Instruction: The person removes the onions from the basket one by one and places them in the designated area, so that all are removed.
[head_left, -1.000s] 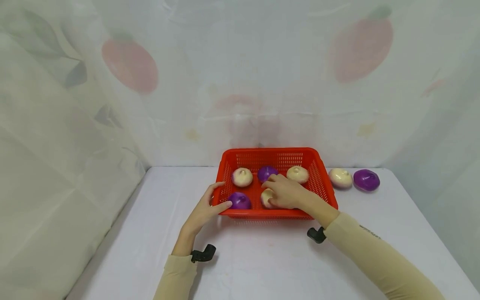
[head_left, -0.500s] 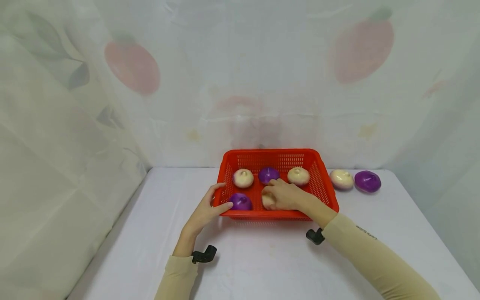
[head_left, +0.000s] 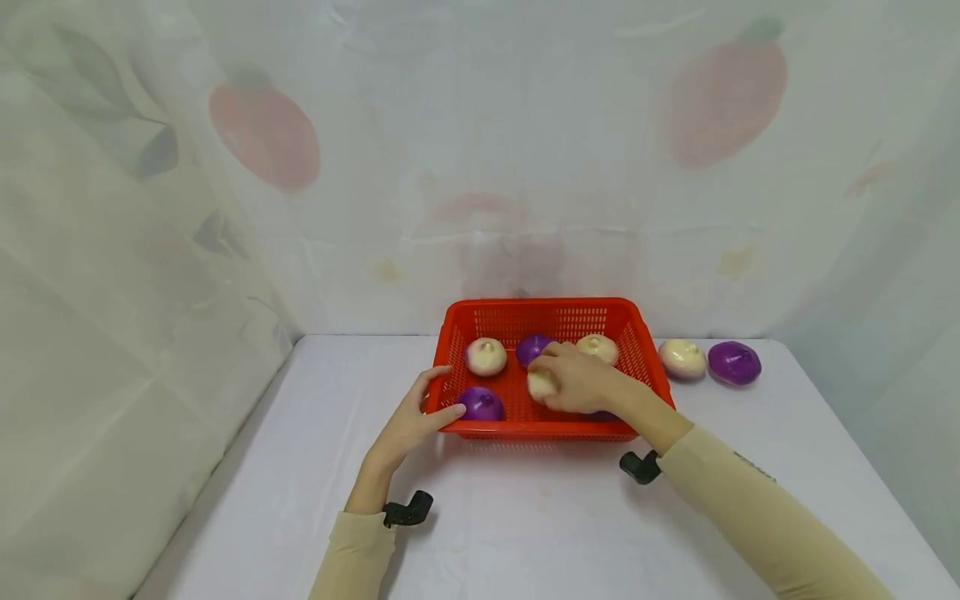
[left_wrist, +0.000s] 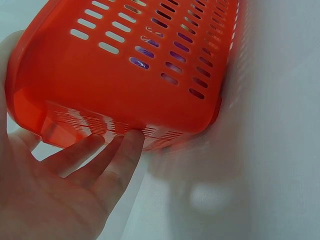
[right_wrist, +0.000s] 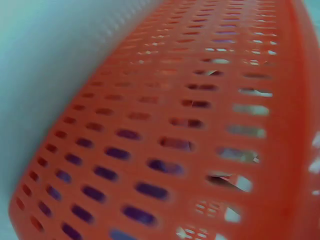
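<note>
My right hand (head_left: 576, 379) reaches into the red basket (head_left: 517, 427) from the right and grips a cream turnip (head_left: 541, 384) with a nub on top. That turnip is partly hidden by my fingers. With its thumb over the near left corner and its fingers along the outside wall, my left hand (head_left: 411, 421) holds the basket, as the left wrist view also shows. A purple turnip (head_left: 482, 404) lies by my left thumb. Behind them sit a cream turnip (head_left: 486, 357), a purple one (head_left: 533, 350) and another cream one (head_left: 597, 349). The right wrist view shows only the slotted basket wall (right_wrist: 150, 130).
Outside the basket, to its right, a cream turnip (head_left: 682, 359) and a purple turnip (head_left: 735, 363) lie on the white-covered table (head_left: 510, 533). Part of a purple turnip (head_left: 602, 415) shows below my right hand. A printed curtain (head_left: 480, 150) hangs behind the table.
My right hand has closed round the cream turnip and shifted it slightly up and right, away from the front wall. The left hand stays on the basket corner.
</note>
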